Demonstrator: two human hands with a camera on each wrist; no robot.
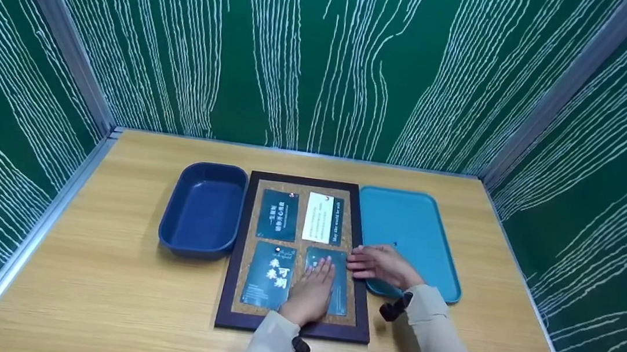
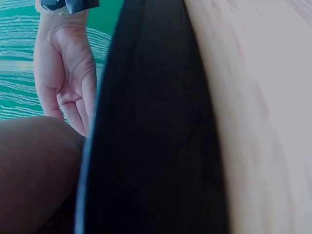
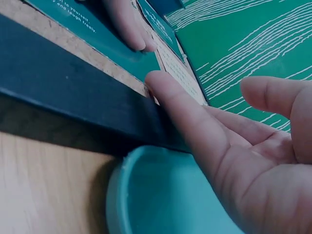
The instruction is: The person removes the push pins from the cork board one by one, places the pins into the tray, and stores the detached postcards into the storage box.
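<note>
A cork board (image 1: 300,244) in a dark frame (image 1: 229,284) lies on the table. My left hand (image 1: 310,292) rests with extended fingers on the lower right green card (image 1: 339,289), covering part of it. Over the frame's right side, my right hand (image 1: 383,265) has its fingertips near that card's upper right edge. The right wrist view shows this hand (image 3: 258,156) with its fingers extended and nothing gripped. Three other cards are on the cork: a green one (image 1: 278,219), a white-and-green one (image 1: 318,217) and a lower green one (image 1: 267,279). Small pins show at their tops.
A deep blue bin (image 1: 205,211) stands left of the board. On the right, a shallow turquoise tray (image 1: 419,228) lies against the frame, with a tiny dark item (image 1: 395,243) on it, partly beside my right hand. Green white-streaked panels (image 1: 331,61) enclose the wooden table (image 1: 105,271).
</note>
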